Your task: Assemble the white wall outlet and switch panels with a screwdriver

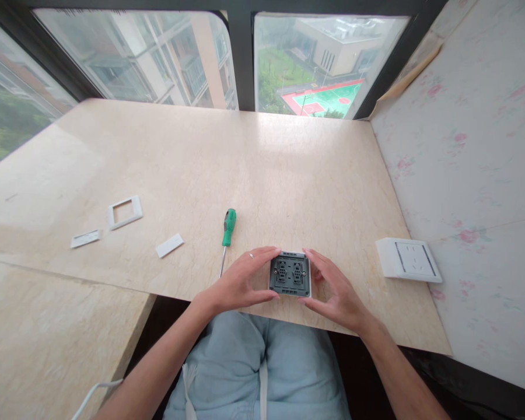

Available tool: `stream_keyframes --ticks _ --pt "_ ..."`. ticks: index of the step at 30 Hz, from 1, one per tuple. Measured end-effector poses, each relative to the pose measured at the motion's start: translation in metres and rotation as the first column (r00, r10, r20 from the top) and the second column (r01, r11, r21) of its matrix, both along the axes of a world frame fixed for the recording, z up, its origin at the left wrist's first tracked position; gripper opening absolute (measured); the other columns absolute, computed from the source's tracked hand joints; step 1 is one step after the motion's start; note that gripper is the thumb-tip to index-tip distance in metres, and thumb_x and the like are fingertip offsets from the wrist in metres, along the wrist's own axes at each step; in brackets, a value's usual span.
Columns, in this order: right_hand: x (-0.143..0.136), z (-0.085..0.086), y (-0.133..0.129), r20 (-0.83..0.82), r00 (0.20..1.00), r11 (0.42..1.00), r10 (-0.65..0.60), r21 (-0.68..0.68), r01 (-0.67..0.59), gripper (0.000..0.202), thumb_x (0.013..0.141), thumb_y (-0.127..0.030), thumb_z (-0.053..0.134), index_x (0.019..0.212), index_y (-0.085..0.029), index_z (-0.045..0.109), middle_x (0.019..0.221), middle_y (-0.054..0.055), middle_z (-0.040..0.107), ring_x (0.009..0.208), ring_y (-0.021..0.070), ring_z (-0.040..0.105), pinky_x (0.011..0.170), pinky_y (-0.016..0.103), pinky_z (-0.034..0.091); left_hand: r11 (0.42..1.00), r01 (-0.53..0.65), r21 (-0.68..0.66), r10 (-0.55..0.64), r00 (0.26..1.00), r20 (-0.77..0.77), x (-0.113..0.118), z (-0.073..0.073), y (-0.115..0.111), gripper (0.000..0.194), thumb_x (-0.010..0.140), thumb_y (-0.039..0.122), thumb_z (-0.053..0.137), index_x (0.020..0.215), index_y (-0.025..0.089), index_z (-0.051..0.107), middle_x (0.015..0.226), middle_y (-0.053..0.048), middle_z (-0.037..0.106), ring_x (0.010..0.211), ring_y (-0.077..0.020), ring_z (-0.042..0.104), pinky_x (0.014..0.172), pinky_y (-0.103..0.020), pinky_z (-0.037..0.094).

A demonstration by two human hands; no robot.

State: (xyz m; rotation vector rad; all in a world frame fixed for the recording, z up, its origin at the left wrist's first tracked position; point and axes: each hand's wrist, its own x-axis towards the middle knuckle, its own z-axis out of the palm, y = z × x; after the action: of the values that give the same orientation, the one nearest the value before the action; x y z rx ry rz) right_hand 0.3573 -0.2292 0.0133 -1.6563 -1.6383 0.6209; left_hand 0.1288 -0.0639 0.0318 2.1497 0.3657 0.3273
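Holding a grey square plastic switch module (290,275) between them, the left hand (238,284) and right hand (332,289) are gripping its opposite edges near the front edge of the beige marble-patterned table (245,157), fingers curled and pinching its sides. A green-handled screwdriver (227,233) is lying just left of the hands, with a white rectangular frame (125,212), two small white plastic covers (169,245) further left, and a white wall socket (409,260) lying to the right.
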Motion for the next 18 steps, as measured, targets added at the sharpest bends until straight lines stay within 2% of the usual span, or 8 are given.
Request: stream_keyframes --ticks 8,13,15,18 --pt "0.000 0.001 -0.001 0.004 1.000 1.000 0.021 0.007 -0.021 0.086 0.086 -0.037 0.074 0.158 -0.037 0.027 0.160 0.011 0.041 0.144 0.0334 0.043 0.089 0.043 0.062 0.999 -0.024 -0.038 0.024 1.000 -0.004 0.002 0.000 -0.004 0.080 0.085 0.045 0.077 0.153 0.028 0.036 0.154 -0.015 0.047 0.144 -0.0308 0.043 0.119 -0.054 0.036" --pt "0.001 0.002 -0.003 -0.039 0.998 0.998 0.048 0.033 -0.047 0.082 0.089 -0.038 0.073 0.158 -0.037 0.029 0.165 0.011 0.029 0.151 0.0350 0.032 0.093 0.045 0.061 0.997 -0.060 -0.048 0.060 0.998 0.015 0.002 -0.001 -0.009 0.079 0.086 0.045 0.076 0.152 0.027 0.037 0.153 -0.014 0.048 0.144 -0.0305 0.044 0.119 -0.053 0.037" --pt "0.000 0.004 -0.003 -0.057 0.998 0.997 0.029 0.069 -0.025 0.075 0.092 -0.035 0.069 0.157 -0.037 0.032 0.165 0.010 0.031 0.152 0.0343 0.030 0.102 0.051 0.056 0.995 -0.075 -0.059 0.076 0.997 0.021 0.002 -0.003 -0.011 0.078 0.086 0.045 0.075 0.152 0.027 0.037 0.154 -0.014 0.048 0.144 -0.0305 0.044 0.119 -0.053 0.037" --pt "-0.006 0.014 0.001 -0.059 0.996 0.985 -0.068 0.152 0.077 0.056 0.096 -0.026 0.064 0.148 -0.037 0.047 0.160 0.009 0.040 0.147 0.0318 0.040 0.108 0.055 0.050 0.993 -0.086 -0.080 0.088 0.996 0.028 0.002 -0.005 -0.013 0.079 0.086 0.045 0.076 0.152 0.027 0.037 0.154 -0.014 0.047 0.144 -0.0305 0.043 0.120 -0.053 0.035"
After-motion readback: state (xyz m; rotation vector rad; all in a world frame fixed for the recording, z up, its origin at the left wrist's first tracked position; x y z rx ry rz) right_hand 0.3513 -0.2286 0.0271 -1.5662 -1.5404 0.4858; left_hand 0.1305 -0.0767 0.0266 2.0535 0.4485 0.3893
